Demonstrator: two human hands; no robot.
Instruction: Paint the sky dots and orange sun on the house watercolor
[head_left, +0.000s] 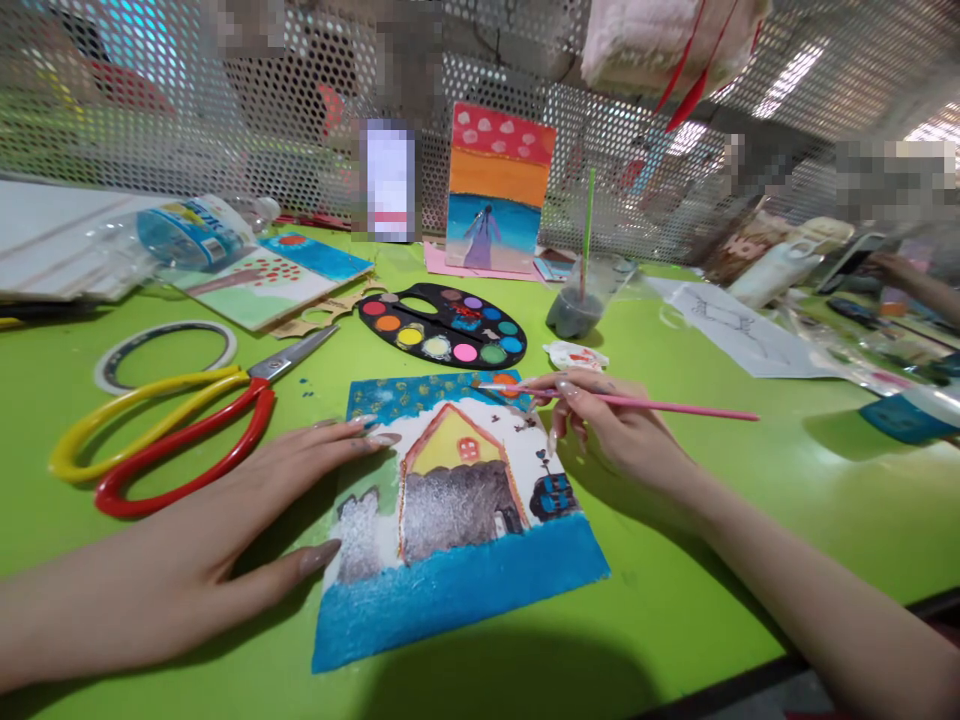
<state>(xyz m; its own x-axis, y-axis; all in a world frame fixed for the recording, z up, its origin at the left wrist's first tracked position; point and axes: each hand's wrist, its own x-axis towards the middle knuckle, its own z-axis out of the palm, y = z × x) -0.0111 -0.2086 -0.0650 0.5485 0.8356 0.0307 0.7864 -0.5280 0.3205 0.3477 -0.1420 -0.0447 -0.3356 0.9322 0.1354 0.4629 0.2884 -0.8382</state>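
A painted sheet (457,520) with a yellow-roofed house, grey wall and blue bands lies on the green table (750,500). My left hand (262,505) rests flat with fingers stretched out, pressing the sheet's left edge. My right hand (607,420) pinches a thin pink paintbrush (660,405), whose tip sits over the sheet's upper right corner. A black oval palette (442,328) with several coloured paint wells lies just beyond the sheet.
Large red-and-yellow scissors (180,425) and a tape ring (165,352) lie at the left. A water cup (577,305) with a green brush stands behind. A propped painting (496,188), another painting (277,280), a plastic bottle (187,232) and a sketch sheet (739,330) sit further back. Another person's hand (900,275) shows far right.
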